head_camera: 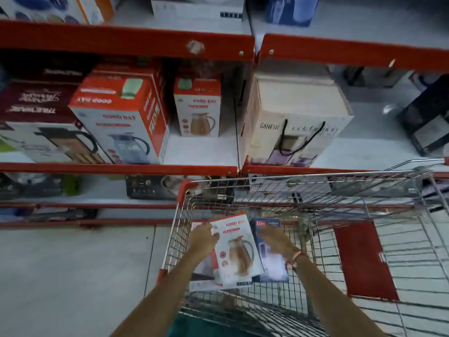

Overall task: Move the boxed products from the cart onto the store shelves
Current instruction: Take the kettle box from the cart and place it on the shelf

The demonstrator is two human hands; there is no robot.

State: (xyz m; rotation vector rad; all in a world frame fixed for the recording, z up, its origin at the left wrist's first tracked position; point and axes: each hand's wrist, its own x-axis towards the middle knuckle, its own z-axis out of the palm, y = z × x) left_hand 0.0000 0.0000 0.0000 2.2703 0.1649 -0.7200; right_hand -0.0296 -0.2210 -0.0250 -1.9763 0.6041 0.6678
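**Flask box lay lengthwise between your hands in the cart**

The flask box (234,249) lay flat in the near-left corner of the cart (364,188), on top of another white box, its long axis running from near to far, with the printed top end pointing at the shelves. It was white with a red side and red lettering, and showed a tan jug with a dark handle. Your left hand (202,239) rested on its far-left edge, fingers curled over the side; whether they had clenched on it could not be told. Your right hand (274,239) was spread and loose on the other side, just right of the box, over a blue box (267,224), holding nothing. So the left hand was the nearer one, and the lift looked likely to need the right hand closing in from the right.

Straight ahead, past the cart's far rail, a bare patch of the middle shelf (201,152) sat in front of a matching small box (197,108).
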